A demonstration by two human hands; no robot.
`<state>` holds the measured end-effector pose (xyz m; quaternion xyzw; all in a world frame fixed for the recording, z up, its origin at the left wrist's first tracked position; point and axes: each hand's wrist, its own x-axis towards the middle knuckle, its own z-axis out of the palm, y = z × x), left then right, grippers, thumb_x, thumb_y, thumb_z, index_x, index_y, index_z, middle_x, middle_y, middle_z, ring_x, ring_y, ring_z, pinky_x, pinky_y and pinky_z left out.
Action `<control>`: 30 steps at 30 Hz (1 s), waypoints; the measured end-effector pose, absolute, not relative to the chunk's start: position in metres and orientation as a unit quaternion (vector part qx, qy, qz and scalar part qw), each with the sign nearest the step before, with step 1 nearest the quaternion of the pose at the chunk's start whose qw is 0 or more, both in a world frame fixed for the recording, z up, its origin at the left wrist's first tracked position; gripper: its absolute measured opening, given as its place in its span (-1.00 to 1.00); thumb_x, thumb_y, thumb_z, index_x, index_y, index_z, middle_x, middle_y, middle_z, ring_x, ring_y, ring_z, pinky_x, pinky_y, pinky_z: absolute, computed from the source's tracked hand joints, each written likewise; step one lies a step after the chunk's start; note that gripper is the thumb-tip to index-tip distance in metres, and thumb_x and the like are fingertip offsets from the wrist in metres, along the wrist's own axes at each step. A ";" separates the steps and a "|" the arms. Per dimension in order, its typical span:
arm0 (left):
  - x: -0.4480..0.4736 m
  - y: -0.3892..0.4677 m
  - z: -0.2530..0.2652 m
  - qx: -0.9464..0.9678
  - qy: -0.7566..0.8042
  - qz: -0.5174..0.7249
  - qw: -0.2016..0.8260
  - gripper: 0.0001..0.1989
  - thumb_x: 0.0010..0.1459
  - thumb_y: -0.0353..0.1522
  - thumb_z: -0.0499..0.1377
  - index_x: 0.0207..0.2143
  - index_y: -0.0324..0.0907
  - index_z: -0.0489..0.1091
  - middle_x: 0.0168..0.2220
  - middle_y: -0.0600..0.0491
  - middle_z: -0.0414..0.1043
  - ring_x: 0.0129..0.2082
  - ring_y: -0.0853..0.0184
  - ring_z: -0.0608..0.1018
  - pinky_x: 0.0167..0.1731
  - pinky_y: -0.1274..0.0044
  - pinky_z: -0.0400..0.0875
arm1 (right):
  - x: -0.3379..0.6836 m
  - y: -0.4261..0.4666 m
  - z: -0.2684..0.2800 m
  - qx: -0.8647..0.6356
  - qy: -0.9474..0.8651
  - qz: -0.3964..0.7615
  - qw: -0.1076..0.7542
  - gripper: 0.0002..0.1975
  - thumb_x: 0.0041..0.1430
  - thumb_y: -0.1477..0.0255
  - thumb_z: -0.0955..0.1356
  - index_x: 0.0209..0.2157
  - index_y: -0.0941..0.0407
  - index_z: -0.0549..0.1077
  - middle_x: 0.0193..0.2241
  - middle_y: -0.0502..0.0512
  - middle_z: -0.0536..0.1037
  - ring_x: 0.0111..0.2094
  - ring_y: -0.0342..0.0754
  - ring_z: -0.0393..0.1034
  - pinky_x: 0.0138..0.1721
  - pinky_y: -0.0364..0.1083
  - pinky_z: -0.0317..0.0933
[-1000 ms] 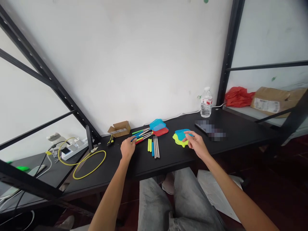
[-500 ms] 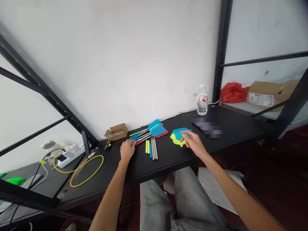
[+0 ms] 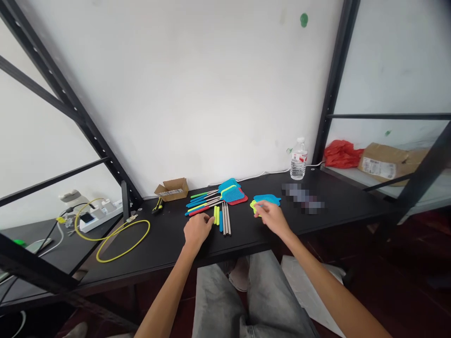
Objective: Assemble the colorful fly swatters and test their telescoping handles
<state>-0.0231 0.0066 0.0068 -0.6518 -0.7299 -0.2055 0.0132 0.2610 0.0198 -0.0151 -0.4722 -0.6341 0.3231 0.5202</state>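
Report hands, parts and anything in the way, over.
Left hand beside yellow tubes, contact unclear. Right hand by blue paddle, grip unclear. Metal rods right of yellow tubes. Bottle farther back, apart from both hands.

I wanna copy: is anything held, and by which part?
I can't tell: the left hand is by the yellow grips, the right hand by the mesh heads; contact unclear.

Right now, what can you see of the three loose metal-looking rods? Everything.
The three loose metal-looking rods are slim, straight and silvery grey, with dark near ends and narrower far tips. They lie flat, side by side, on the black table, pointing away from the wearer, far tips close to the swatter pile. A loose blue sleeve lies just left of them; whether it touches is too small to tell.
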 end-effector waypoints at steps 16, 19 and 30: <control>-0.008 0.016 0.025 -0.615 -0.773 -0.147 -0.052 -0.77 0.05 -0.21 0.16 -0.35 -0.13 0.53 -0.25 -0.13 0.56 -0.21 0.04 0.59 -0.27 0.37 0.41 | 0.168 0.053 0.027 -0.630 -0.763 0.097 0.110 -0.75 -0.04 0.28 0.40 -0.38 0.17 0.58 -0.36 0.29 0.62 -0.28 0.17 0.52 -0.41 -0.08 0.25; -0.008 0.017 0.024 -0.611 -0.777 -0.145 -0.049 -0.80 0.03 -0.27 0.15 -0.34 -0.15 0.52 -0.24 -0.14 0.55 -0.19 0.02 0.58 -0.28 0.36 0.41 | 0.169 0.055 0.031 -0.623 -0.765 0.130 0.100 -0.79 0.00 0.30 0.38 -0.54 0.14 0.55 -0.54 0.21 0.58 -0.43 0.07 0.51 -0.45 -0.11 0.24; -0.009 0.013 0.024 -0.602 -0.782 -0.151 -0.056 -0.78 0.00 -0.22 0.18 -0.37 -0.15 0.52 -0.25 -0.16 0.56 -0.19 0.00 0.58 -0.27 0.35 0.40 | 0.157 0.051 0.033 -0.603 -0.767 0.203 0.078 -0.80 -0.06 0.40 0.39 -0.68 0.15 0.47 -0.64 0.16 0.55 -0.57 -0.03 0.45 -0.47 -0.12 0.26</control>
